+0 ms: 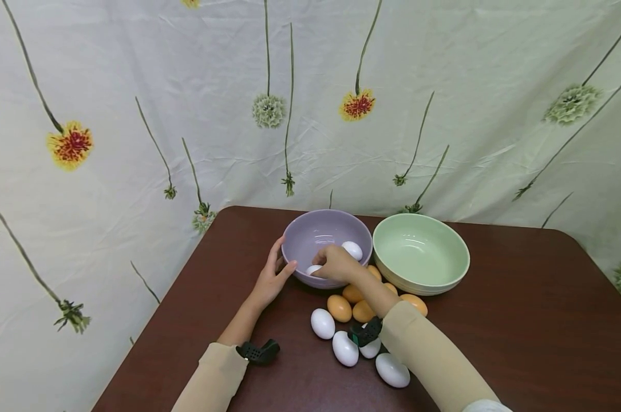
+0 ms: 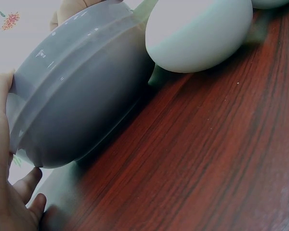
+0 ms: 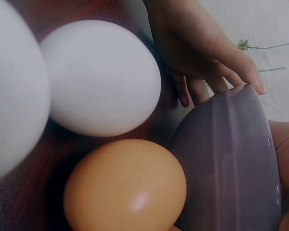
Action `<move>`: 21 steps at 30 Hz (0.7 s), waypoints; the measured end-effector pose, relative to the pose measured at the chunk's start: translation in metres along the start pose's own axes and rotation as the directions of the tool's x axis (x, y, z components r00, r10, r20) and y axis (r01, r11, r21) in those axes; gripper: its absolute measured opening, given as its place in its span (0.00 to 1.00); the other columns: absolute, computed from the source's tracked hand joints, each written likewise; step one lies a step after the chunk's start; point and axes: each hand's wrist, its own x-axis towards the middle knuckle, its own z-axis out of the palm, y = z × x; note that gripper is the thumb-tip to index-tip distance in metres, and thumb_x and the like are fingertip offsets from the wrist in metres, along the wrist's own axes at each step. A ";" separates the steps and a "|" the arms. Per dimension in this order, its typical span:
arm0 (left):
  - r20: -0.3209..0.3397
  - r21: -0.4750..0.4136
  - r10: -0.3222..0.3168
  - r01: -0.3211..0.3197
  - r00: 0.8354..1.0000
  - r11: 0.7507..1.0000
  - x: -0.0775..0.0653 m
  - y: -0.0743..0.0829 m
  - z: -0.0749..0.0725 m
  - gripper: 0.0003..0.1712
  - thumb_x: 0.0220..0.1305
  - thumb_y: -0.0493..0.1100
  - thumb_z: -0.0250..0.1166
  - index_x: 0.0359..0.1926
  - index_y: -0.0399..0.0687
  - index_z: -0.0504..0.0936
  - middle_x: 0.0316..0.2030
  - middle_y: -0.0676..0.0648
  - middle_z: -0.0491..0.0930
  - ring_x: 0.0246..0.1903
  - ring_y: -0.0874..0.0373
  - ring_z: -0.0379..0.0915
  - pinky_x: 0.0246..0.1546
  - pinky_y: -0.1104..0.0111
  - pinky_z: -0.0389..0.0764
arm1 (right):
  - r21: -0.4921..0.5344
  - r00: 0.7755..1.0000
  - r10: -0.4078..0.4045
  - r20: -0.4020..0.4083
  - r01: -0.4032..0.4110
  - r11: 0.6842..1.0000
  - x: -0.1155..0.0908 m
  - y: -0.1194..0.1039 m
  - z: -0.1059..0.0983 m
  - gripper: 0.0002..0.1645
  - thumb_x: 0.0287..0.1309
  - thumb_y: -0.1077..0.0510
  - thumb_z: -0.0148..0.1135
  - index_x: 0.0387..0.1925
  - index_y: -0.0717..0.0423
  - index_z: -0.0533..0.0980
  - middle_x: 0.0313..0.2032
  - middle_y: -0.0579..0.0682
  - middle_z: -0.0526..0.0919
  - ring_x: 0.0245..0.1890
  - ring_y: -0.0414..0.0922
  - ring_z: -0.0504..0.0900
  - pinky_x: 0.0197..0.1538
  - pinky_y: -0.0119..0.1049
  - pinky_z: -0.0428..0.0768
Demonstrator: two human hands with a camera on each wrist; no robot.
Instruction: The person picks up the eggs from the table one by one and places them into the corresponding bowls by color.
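Purple, the bowl (image 1: 310, 232) is touched by the spread left hand (image 1: 270, 280); inside it, a white egg (image 1: 313, 268) is pinched by the right hand (image 1: 337, 263). Were its grip loosened carelessly, shells could be cracked against the second egg (image 1: 352, 250).
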 end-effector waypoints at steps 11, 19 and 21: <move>-0.002 -0.001 0.007 -0.007 1.000 1.000 -0.001 0.001 0.001 0.42 0.71 0.41 0.58 0.76 0.43 0.45 0.75 0.37 0.45 0.69 0.35 0.52 0.64 0.47 0.61 | 0.022 0.997 -0.024 -0.071 0.026 0.999 -0.003 0.001 0.001 0.16 0.51 0.59 0.72 0.42 0.63 0.83 0.40 0.53 0.85 0.43 0.48 0.81 0.50 0.41 0.78; -0.005 -0.002 0.010 -0.010 1.000 1.000 -0.002 0.003 0.001 0.41 0.71 0.41 0.58 0.76 0.43 0.46 0.74 0.37 0.46 0.69 0.35 0.52 0.64 0.47 0.61 | 0.317 0.968 -0.070 -0.239 0.146 0.937 -0.022 0.008 -0.006 0.22 0.55 0.62 0.68 0.51 0.68 0.79 0.50 0.62 0.82 0.52 0.54 0.79 0.58 0.43 0.75; -0.006 -0.002 0.010 -0.010 1.000 1.000 -0.002 0.003 0.001 0.41 0.71 0.41 0.58 0.76 0.43 0.46 0.74 0.36 0.46 0.68 0.35 0.53 0.64 0.46 0.61 | 0.340 0.969 -0.067 -0.239 0.148 0.929 -0.029 0.008 -0.011 0.22 0.56 0.63 0.67 0.52 0.69 0.79 0.50 0.63 0.82 0.53 0.55 0.79 0.58 0.43 0.75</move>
